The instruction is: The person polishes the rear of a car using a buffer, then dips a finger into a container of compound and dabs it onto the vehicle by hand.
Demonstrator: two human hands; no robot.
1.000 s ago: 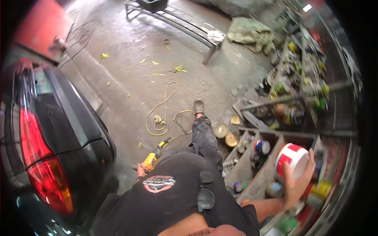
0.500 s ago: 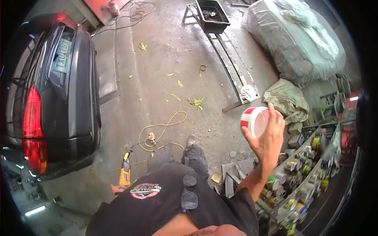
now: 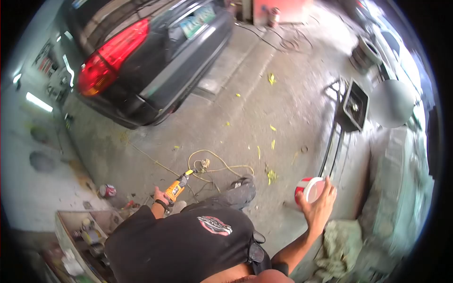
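In my right hand (image 3: pixel 319 208) is a round red and white plastic tub (image 3: pixel 304 185), its rim between thumb and fingers, tilted with the pale round end toward me. My left hand (image 3: pixel 161 195), with a dark band at the wrist, is closed around an orange and black power tool (image 3: pixel 175 187) low at my left side. The tool's far end points toward a yellow cord (image 3: pixel 228 168) looped on the floor, with a pale plug or connector (image 3: pixel 205 163) among the loops. Exactly which kind of tool it is, I cannot make out.
A dark car (image 3: pixel 198 66) stands ahead on the left. At right are a black tray (image 3: pixel 355 106) on a low metal stand, a plastic-covered vehicle (image 3: pixel 394 184) and a crumpled cloth (image 3: pixel 340 245). Shelving (image 3: pixel 71 236) with cans is at lower left. Yellow scraps (image 3: pixel 271 175) litter the floor.
My view and body have turned left, so the car and tray appear further right. The left hand and tool show more fully. Both hands keep their hold; the paint-can rack has left view.
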